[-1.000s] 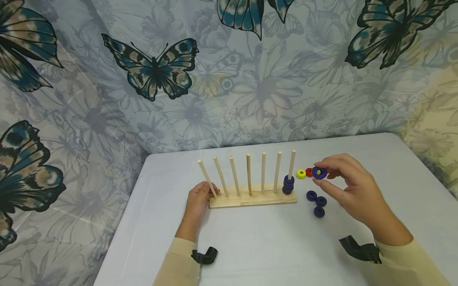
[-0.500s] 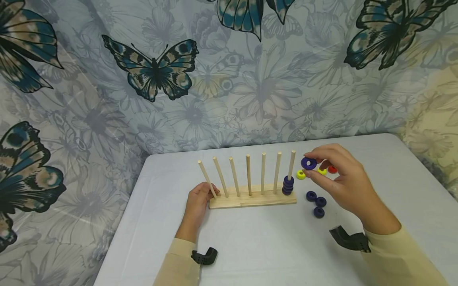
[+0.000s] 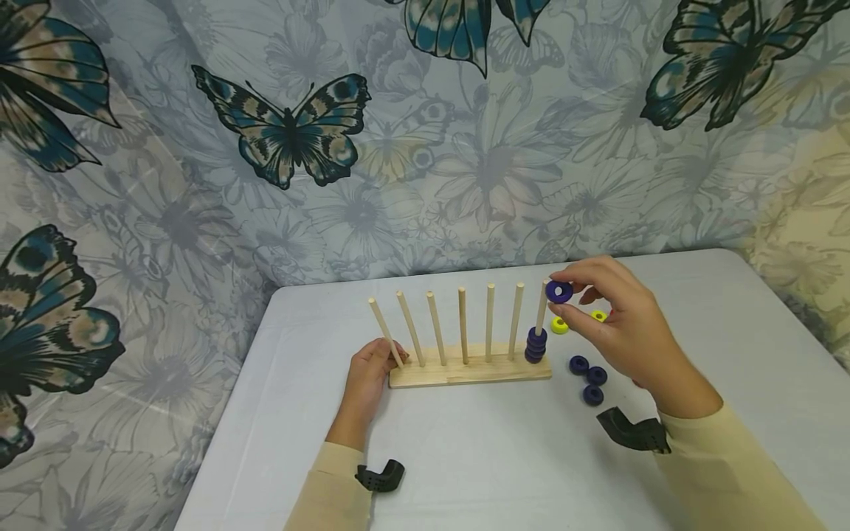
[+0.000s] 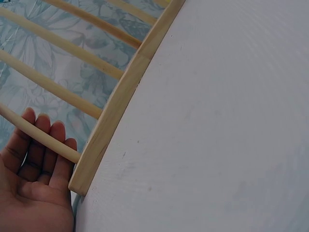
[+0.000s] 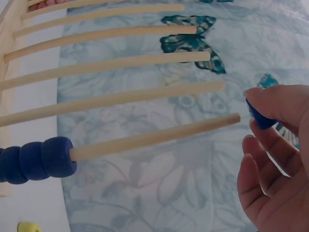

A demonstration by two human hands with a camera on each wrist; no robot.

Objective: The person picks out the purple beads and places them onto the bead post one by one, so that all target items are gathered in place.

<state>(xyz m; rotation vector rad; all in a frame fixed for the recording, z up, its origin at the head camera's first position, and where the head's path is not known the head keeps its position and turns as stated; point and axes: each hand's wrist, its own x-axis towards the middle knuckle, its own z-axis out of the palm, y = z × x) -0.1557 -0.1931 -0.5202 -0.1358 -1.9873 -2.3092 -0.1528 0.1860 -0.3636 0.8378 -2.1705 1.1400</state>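
Note:
My right hand (image 3: 627,332) pinches a dark blue ring (image 3: 567,295) between thumb and fingertips, held upright near the top of the rightmost peg. In the right wrist view the ring (image 5: 261,117) is a little beyond the free end of that peg (image 5: 159,137). Several blue rings (image 3: 536,346) are stacked at the foot of the same peg. The wooden base (image 3: 491,373) carries several bare pegs to the left. At its left end is my left hand (image 3: 365,372), its fingers lying loosely extended behind the leftmost peg (image 4: 43,137), by the end of the base.
Three loose dark blue rings (image 3: 593,396) lie on the white table (image 3: 465,450), right of the base. Behind them are two yellow rings (image 3: 560,325), partly by my right hand. Both sleeves bear a black mount (image 3: 381,476). A butterfly-patterned cloth (image 3: 491,169) hangs behind the table.
My right hand has carried the blue ring left and up toward the top of the rightmost peg. A second yellow ring has come into view; the red one is now hidden. The left hand stays put.

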